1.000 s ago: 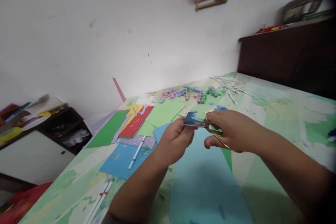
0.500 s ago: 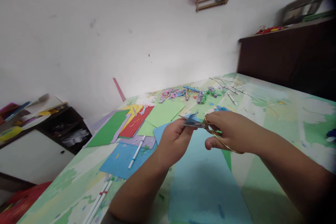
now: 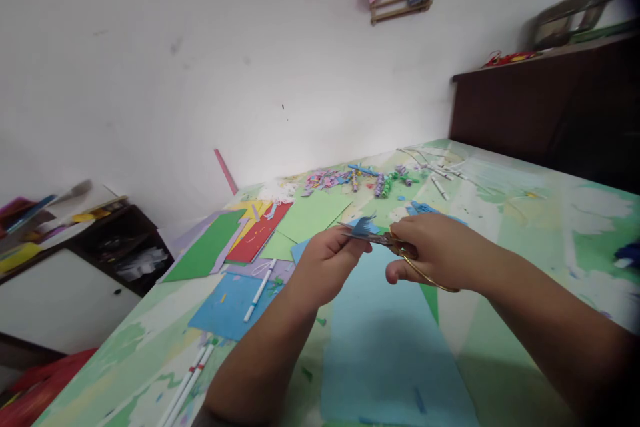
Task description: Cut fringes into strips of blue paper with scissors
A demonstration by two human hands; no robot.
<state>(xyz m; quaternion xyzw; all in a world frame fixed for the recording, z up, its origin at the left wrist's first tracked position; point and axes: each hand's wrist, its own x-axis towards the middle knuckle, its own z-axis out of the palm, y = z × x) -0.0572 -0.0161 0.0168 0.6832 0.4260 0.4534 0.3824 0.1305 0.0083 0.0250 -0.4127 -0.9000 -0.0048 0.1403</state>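
Note:
My left hand (image 3: 325,267) pinches a small blue fringed paper piece (image 3: 363,226) above the table. My right hand (image 3: 437,250) grips gold-handled scissors (image 3: 400,247), whose blades lie against the blue piece. Both hands hover over a large light-blue sheet (image 3: 390,340) lying on the green-patterned table (image 3: 525,213).
Green, red, yellow and blue paper sheets (image 3: 260,233) lie at the left with a white pen (image 3: 260,290) on them. Rolled paper bits and sticks (image 3: 380,180) lie along the far edge. Dark cabinet (image 3: 540,107) at right; a low shelf (image 3: 75,240) at left.
The hands stay together; the scissors and the blue piece shifted slightly left and down while the fringe changed shape a little.

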